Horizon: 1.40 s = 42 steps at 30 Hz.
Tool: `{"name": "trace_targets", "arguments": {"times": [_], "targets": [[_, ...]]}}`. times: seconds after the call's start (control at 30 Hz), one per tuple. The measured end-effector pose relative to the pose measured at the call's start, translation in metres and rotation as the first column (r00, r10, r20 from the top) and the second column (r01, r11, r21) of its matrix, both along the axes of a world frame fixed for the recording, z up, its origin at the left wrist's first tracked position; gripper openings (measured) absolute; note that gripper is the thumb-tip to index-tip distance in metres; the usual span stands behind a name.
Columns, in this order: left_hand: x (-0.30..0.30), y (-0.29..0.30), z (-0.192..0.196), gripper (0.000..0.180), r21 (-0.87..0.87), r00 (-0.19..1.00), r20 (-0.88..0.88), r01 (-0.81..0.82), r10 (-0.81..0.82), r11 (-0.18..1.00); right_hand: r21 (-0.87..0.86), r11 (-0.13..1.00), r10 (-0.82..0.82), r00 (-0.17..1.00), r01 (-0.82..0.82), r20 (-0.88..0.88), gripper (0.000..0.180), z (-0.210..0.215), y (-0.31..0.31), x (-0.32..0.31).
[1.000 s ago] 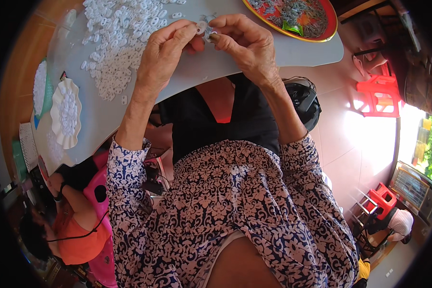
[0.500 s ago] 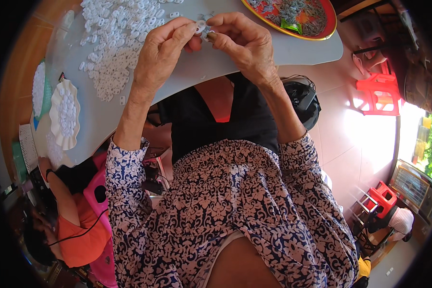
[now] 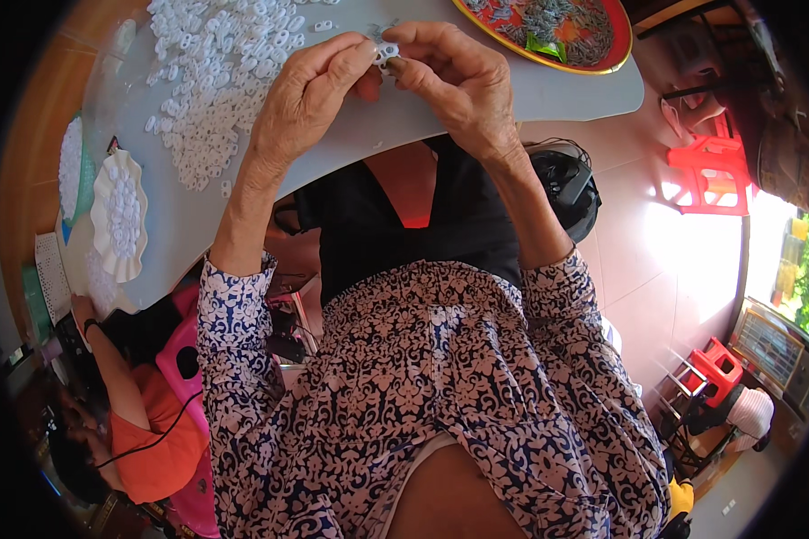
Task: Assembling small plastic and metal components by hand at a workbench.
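Close together over the near edge of the table, both my hands are pinched at one small white plastic piece [image 3: 386, 53] with holes in it. My left hand [image 3: 307, 97] grips its left side between thumb and forefinger. My right hand [image 3: 457, 76] pinches the other side, its thumb below and its fingers curled over the top. Fingertips cover part of the piece, so its full shape is hidden. A large heap of similar white oval pieces [image 3: 229, 67] spreads on the table left of my hands.
The grey table [image 3: 548, 106] also holds a red, gold-rimmed tray [image 3: 626, 45] of small grey metal parts and a green wrapper. At left is a wavy white dish [image 3: 108, 220] of white pieces. Another person in orange [image 3: 157, 431] sits lower left. Red stools [image 3: 712, 171] stand at right.
The white piece has turned between my fingertips, and its holes now face up more plainly. My left fingertips have shifted slightly right. My right hand stays nearly in place.
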<state>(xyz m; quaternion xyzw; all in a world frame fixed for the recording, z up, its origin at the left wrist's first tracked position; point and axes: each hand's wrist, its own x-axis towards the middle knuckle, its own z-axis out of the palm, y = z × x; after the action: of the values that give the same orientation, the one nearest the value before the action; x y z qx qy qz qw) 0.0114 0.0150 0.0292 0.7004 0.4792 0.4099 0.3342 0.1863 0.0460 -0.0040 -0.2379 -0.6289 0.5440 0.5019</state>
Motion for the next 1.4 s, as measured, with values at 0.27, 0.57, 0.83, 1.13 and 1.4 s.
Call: {"name": "trace_targets", "arguments": {"times": [0.27, 0.57, 0.83, 1.13, 1.4], "targets": [[0.005, -0.003, -0.018, 0.034, -0.028, 0.99, 0.046, -0.135, 0.136, 0.99, -0.017, 0.998, 0.056, 0.998, -0.056, 0.006, 0.026, 0.003, -0.001, -0.002], [0.003, -0.002, -0.024, 0.032, -0.081, 0.987, 0.108, -0.115, 0.123, 0.99, 0.052, 0.997, 0.048, 0.996, -0.052, 0.074, 0.027, -0.009, 0.0, -0.005], [0.003, -0.002, -0.023, 0.03, -0.069, 0.995, 0.067, -0.063, 0.067, 0.996, 0.237, 0.97, -0.105, 0.968, 0.049, 0.229, 0.024, -0.007, -0.003, -0.005], [0.006, -0.007, -0.027, 0.035, -0.071, 0.995, 0.068, -0.067, 0.071, 0.995, 0.383, 0.923, -0.163, 0.946, 0.045, 0.281, 0.015, 0.004, -0.009, -0.002], [0.011, -0.008, -0.025, 0.033, -0.024, 0.996, 0.08, -0.035, 0.037, 0.999, 0.35, 0.934, -0.158, 0.959, 0.069, 0.234, 0.012, 0.005, -0.009, 0.0]]}}
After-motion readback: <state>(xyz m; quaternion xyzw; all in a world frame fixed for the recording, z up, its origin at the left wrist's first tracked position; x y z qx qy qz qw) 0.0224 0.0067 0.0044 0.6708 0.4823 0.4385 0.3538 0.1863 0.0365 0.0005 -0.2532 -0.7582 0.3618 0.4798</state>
